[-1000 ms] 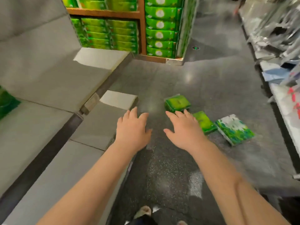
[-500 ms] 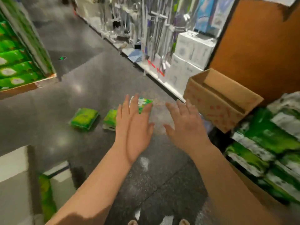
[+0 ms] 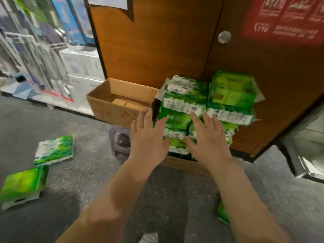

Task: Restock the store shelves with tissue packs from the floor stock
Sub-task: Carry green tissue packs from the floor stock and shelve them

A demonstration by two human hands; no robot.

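Note:
A stack of green and white tissue packs (image 3: 208, 100) stands piled against a brown wooden cabinet (image 3: 157, 42), right of centre. My left hand (image 3: 149, 137) and my right hand (image 3: 208, 139) reach side by side toward the lower packs of that pile, fingers straight and spread, holding nothing. I cannot tell whether the fingertips touch the packs. Two loose tissue packs lie on the grey floor at the left, one (image 3: 55, 149) nearer the stack and one (image 3: 22, 186) at the frame's edge. A further pack (image 3: 223, 213) shows beside my right forearm.
An open cardboard box (image 3: 112, 106) rests on a small grey stool (image 3: 121, 141) left of the stack. Store shelving with boxed goods (image 3: 52, 58) lines the far left. A metal fixture (image 3: 308, 155) stands at the right. A red sign (image 3: 287, 18) hangs on the cabinet.
My view has swung right from the aisle to the cabinet. The tissue stack now lies straight ahead and both hands have come up close to it; the loose floor packs moved to the left.

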